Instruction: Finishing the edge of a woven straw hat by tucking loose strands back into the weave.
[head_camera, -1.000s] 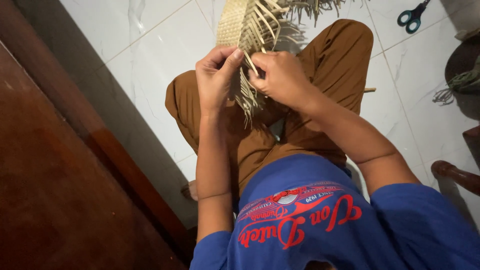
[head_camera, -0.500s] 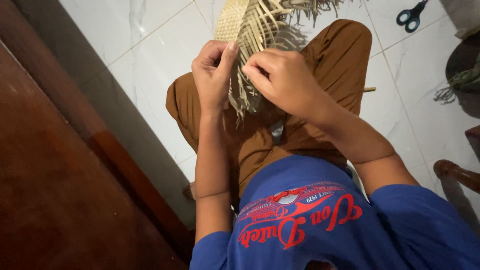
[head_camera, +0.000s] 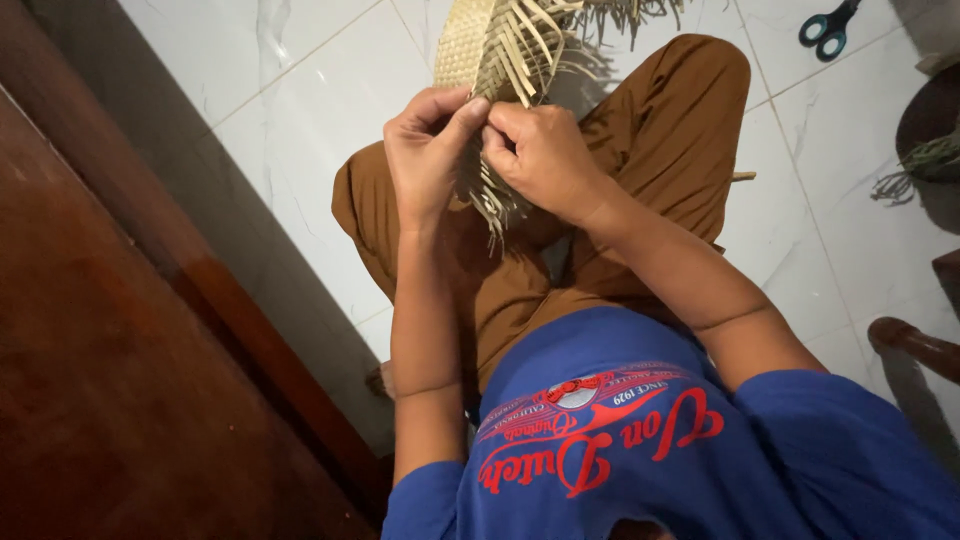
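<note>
A pale woven straw mat piece (head_camera: 492, 45) with loose strips sticking out rests over my lap, above my brown trousers (head_camera: 660, 130). My left hand (head_camera: 425, 150) pinches the mat's near edge, thumb and fingers closed on the strips. Touching it from the right, my right hand (head_camera: 545, 160) grips the same edge, fingers curled around loose strips that hang down below both hands. I sit cross-legged on white tile in a blue shirt.
Teal-handled scissors (head_camera: 828, 27) lie on the white tile floor (head_camera: 300, 120) at the top right. A dark bundle of fibres (head_camera: 925, 160) sits at the right edge. Dark brown wooden furniture (head_camera: 110, 330) fills the left side; a wooden leg (head_camera: 915, 345) shows lower right.
Both hands have drawn closer together on the mat's near edge, and the right hand has shifted slightly left, working the strips. The mat has barely moved.
</note>
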